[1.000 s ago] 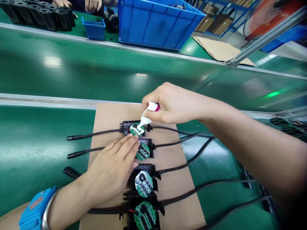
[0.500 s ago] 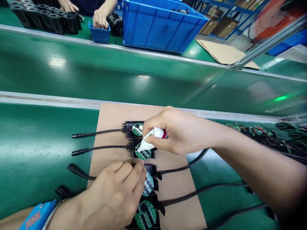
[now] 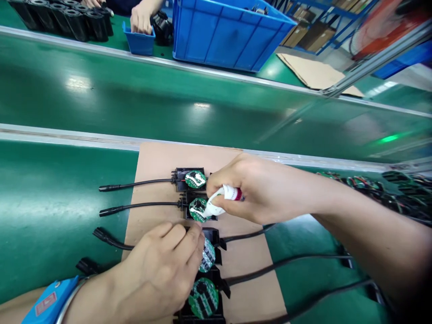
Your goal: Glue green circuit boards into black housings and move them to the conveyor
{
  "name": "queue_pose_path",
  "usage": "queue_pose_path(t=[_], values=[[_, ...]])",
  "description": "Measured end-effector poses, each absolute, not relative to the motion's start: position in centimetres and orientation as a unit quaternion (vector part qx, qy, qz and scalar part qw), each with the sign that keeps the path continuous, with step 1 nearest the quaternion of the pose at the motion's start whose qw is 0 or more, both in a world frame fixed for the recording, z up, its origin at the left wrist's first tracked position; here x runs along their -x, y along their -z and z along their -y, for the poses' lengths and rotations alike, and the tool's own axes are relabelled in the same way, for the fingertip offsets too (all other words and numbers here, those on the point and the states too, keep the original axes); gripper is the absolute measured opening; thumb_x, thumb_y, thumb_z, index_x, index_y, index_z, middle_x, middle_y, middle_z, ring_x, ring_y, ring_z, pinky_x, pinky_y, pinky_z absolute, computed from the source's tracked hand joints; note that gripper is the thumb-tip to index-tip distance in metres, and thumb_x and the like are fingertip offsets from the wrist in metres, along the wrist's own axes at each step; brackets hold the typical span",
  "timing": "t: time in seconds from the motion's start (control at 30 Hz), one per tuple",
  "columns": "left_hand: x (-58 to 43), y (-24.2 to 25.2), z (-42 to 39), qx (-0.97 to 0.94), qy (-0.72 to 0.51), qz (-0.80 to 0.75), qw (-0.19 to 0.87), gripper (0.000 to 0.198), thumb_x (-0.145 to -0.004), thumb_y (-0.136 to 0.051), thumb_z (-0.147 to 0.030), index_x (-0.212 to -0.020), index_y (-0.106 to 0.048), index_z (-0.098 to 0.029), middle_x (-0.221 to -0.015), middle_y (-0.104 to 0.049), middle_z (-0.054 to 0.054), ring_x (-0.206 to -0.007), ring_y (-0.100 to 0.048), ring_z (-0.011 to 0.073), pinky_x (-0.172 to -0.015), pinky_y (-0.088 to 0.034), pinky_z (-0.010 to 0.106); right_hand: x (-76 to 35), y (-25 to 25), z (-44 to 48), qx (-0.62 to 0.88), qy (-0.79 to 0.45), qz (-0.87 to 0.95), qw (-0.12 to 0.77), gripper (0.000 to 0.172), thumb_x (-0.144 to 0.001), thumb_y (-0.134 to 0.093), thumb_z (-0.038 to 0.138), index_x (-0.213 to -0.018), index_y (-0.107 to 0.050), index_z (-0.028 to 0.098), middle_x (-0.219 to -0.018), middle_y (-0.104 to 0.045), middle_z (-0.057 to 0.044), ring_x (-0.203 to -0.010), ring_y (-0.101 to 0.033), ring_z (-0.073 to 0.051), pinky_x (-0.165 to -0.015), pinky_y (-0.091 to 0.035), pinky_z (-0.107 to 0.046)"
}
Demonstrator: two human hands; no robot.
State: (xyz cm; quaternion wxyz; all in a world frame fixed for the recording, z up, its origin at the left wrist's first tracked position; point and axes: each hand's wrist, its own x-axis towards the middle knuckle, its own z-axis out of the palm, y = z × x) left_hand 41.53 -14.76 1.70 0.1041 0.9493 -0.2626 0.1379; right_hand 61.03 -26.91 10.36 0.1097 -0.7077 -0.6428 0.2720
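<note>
My right hand (image 3: 243, 191) is closed round a white glue tube (image 3: 216, 203), its nozzle tip down at the second round green circuit board (image 3: 196, 208). A white bead lies on that board's left part. The farthest board (image 3: 195, 179) carries a thick white squiggle. Each board sits in a black housing with cables. My left hand (image 3: 168, 261) rests over the housing of the third board (image 3: 207, 255), fingers bent together with the tips near the second board's lower edge; whether they grip anything is hidden. Nearest to me is another green board (image 3: 203, 298) in its housing.
Brown cardboard (image 3: 158, 162) lies under the housings on the green table. Black cables with plugs (image 3: 111, 210) stretch left, thicker ones right. Wired boards (image 3: 364, 186) are heaped at right. Across the divider, a co-worker's hand (image 3: 141, 18) reaches into a small blue bin (image 3: 140, 42) beside a large blue crate (image 3: 229, 38).
My right hand has moved the nozzle rightward across the second board, leaving a white bead on its left side. My left hand stays nearly in place. The view has shifted slightly.
</note>
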Motion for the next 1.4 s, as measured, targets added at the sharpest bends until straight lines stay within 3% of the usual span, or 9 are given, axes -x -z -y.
queue_pose_path(t=[0.2,0.5,0.9,1.17,1.27,1.4], values=[[-41.6,-1.9,14.7,-0.95,-0.135,0.264,0.1,0.038,-0.085,-0.045,-0.013,-0.118,-0.062,-0.005,-0.119,-0.064,0.016,-0.088,-0.058,0.0235,-0.07,-0.049,0.033,-61.1,-10.6,27.4,0.71,-0.268,0.643,0.105,0.013,-0.073,-0.05,0.011,-0.062,-0.051,0.017,-0.055,-0.044,0.004,-0.05,-0.033,-0.009,-0.052,-0.026,-0.024],[-41.6,-1.5,14.8,-0.948,-0.139,0.263,0.112,0.038,-0.084,-0.044,-0.011,-0.117,-0.062,-0.005,-0.118,-0.064,0.016,-0.089,-0.058,0.0242,-0.069,-0.05,0.034,-61.8,-10.4,27.3,0.724,-0.234,0.643,0.09,0.013,-0.079,-0.051,0.017,-0.072,-0.062,0.017,-0.061,-0.057,0.0,-0.054,-0.044,-0.011,-0.055,-0.028,-0.025],[-41.4,-1.7,15.0,-0.946,-0.153,0.257,0.127,0.037,-0.083,-0.044,-0.01,-0.114,-0.063,-0.005,-0.115,-0.066,0.015,-0.083,-0.063,0.0242,-0.066,-0.053,0.035,-62.0,-10.8,28.0,0.741,-0.238,0.618,0.112,0.013,-0.079,-0.053,0.017,-0.072,-0.064,0.018,-0.065,-0.061,0.001,-0.058,-0.049,-0.011,-0.057,-0.033,-0.025],[-37.9,-3.0,17.4,-0.939,-0.18,0.278,0.096,0.03,-0.081,-0.044,-0.007,-0.098,-0.069,-0.01,-0.102,-0.073,0.013,-0.049,-0.06,0.0163,-0.038,-0.046,0.027,-58.3,-11.0,30.3,0.707,-0.301,0.611,0.192,0.015,-0.082,-0.05,0.014,-0.076,-0.063,0.017,-0.067,-0.061,0.0,-0.056,-0.047,-0.01,-0.057,-0.035,-0.023],[-37.0,-3.4,17.4,-0.943,-0.166,0.277,0.082,0.032,-0.083,-0.044,-0.009,-0.103,-0.069,-0.01,-0.107,-0.071,0.013,-0.047,-0.059,0.0142,-0.043,-0.051,0.027,-57.0,-10.1,29.9,0.696,-0.289,0.63,0.189,0.013,-0.08,-0.049,0.013,-0.074,-0.06,0.017,-0.066,-0.06,-0.001,-0.059,-0.048,-0.011,-0.062,-0.037,-0.024],[-36.1,-2.9,17.0,-0.954,-0.124,0.263,0.078,0.036,-0.084,-0.043,-0.013,-0.111,-0.066,-0.009,-0.117,-0.067,0.015,-0.061,-0.065,0.0167,-0.051,-0.056,0.028,-56.5,-9.5,29.1,0.681,-0.293,0.649,0.17,0.011,-0.077,-0.049,0.012,-0.073,-0.057,0.017,-0.063,-0.058,0.001,-0.056,-0.047,-0.011,-0.061,-0.034,-0.024]])
